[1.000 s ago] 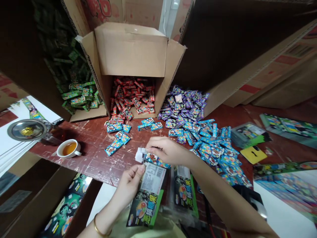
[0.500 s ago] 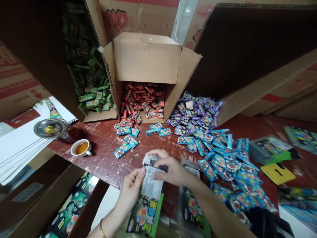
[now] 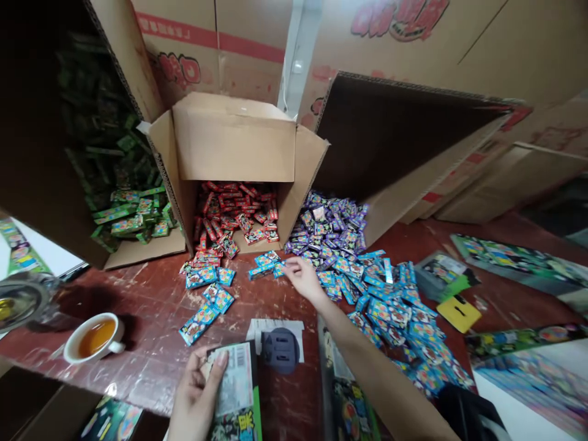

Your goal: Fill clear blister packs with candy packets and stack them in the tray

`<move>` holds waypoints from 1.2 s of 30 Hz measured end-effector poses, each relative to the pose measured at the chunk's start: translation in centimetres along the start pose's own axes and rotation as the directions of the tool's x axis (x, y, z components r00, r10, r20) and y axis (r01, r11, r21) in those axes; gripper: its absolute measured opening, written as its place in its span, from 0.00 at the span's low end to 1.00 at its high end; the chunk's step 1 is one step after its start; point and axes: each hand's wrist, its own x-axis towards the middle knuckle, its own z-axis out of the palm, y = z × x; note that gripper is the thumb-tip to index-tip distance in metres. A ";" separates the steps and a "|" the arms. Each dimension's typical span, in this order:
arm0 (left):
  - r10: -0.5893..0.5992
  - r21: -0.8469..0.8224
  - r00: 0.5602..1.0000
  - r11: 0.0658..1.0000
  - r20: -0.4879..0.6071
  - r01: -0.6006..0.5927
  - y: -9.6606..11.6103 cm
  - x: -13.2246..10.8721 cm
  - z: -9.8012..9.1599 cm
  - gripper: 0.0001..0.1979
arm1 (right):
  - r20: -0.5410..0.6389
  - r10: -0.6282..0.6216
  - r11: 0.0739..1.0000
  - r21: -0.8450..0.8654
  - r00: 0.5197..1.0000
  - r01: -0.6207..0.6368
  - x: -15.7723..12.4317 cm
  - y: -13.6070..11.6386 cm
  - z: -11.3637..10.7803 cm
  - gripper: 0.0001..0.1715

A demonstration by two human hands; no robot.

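My left hand [image 3: 199, 389] grips the upper end of a black-and-green printed candy package [image 3: 234, 392], thumb on its white label. Farther out, my right hand [image 3: 301, 278] is at a small blue candy packet [image 3: 278, 269], its thumb and fingertips closed on the packet's right edge. Beside that lies another blue packet [image 3: 261, 272]. A round dark grey disc with slots [image 3: 280, 350] rests on a white paper [image 3: 297, 327] between my arms. More dark printed packages in clear plastic [image 3: 346, 404] lie under my right forearm, partly hidden.
Cardboard boxes hold green packets [image 3: 133, 214], red packets [image 3: 239, 208] and purple packets [image 3: 331, 223]. A heap of blue packets [image 3: 395, 312] spreads to the right, near a yellow card [image 3: 458, 313]. A cup of tea [image 3: 94, 338] and a glass pot [image 3: 32, 303] stand at left.
My right hand has left the printed package and reached forward to the blue packets. My left hand keeps the package, now lower left. The grey disc has come into sight, and the view has shifted right.
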 end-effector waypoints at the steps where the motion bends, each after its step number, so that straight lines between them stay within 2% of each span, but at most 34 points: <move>1: 0.024 0.012 1.000 1.000 -0.006 -0.024 -0.2 0.1 0.3 0.30 | -0.068 0.018 0.999 -0.029 0.998 -0.020 1.9 0.7 -0.2 0.18; 3: 0.091 0.035 0.996 0.995 -0.004 -0.090 -0.2 0.2 0.9 0.38 | -0.158 0.029 0.997 -0.061 0.987 -0.039 5.2 1.4 -0.2 0.25; 5: 0.137 0.051 0.990 0.989 0.041 -0.139 0.0 0.4 1.1 0.44 | -0.205 0.046 0.996 -0.068 0.978 -0.062 7.5 1.5 0.4 0.29; 8: 0.155 0.113 0.979 0.979 0.132 -0.170 0.5 1.2 0.4 0.43 | -0.230 0.097 0.994 -0.025 0.968 -0.106 8.4 1.4 0.6 0.26; 11: 0.186 0.182 0.970 0.960 0.155 -0.213 0.6 1.8 -0.7 0.36 | -0.223 0.169 0.985 0.078 0.960 -0.156 6.2 1.9 -1.1 0.24; 14: 0.195 0.196 0.965 0.954 0.175 -0.229 0.5 2.0 -0.8 0.31 | -0.156 0.234 0.959 0.201 0.960 -0.201 1.7 2.7 -4.0 0.26; 16: 0.155 0.185 0.960 0.962 0.232 -0.200 0.4 1.8 -0.2 0.30 | -0.060 0.252 0.915 0.341 0.966 -0.218 -1.7 2.8 -5.5 0.28; 19: 0.125 0.186 0.947 0.965 0.294 -0.185 0.3 1.3 0.9 0.27 | 0.139 0.251 0.776 0.562 0.958 -0.285 -6.0 1.7 -6.2 0.28; 22: 0.175 0.221 0.942 0.945 0.287 -0.243 0.3 0.6 1.5 0.24 | 0.299 0.196 0.700 0.624 0.934 -0.347 -8.5 -0.7 -5.5 0.23; 25: 0.215 0.262 0.931 0.919 0.294 -0.295 0.5 -0.1 1.6 0.23 | 0.386 0.104 0.696 0.630 0.917 -0.345 -9.6 -3.3 -4.1 0.21; 28: 0.226 0.288 0.923 0.903 0.311 -0.318 1.1 -1.0 1.5 0.23 | 0.469 0.009 0.710 0.619 0.883 -0.336 -9.8 -5.3 -2.5 0.23; 32: 0.220 0.306 0.920 0.896 0.324 -0.323 1.8 -2.1 1.5 0.23 | 0.488 -0.211 0.719 0.665 0.847 -0.204 -9.7 -6.9 -0.4 0.28; 34: 0.222 0.299 0.914 0.896 0.339 -0.329 2.0 -2.5 1.5 0.23 | 0.487 -0.270 0.740 0.657 0.831 -0.145 -9.9 -7.5 0.5 0.28; 36: 0.234 0.282 0.906 0.896 0.354 -0.342 2.1 -2.6 1.5 0.22 | 0.423 -0.284 0.792 0.609 0.861 -0.037 -10.4 -7.8 1.1 0.24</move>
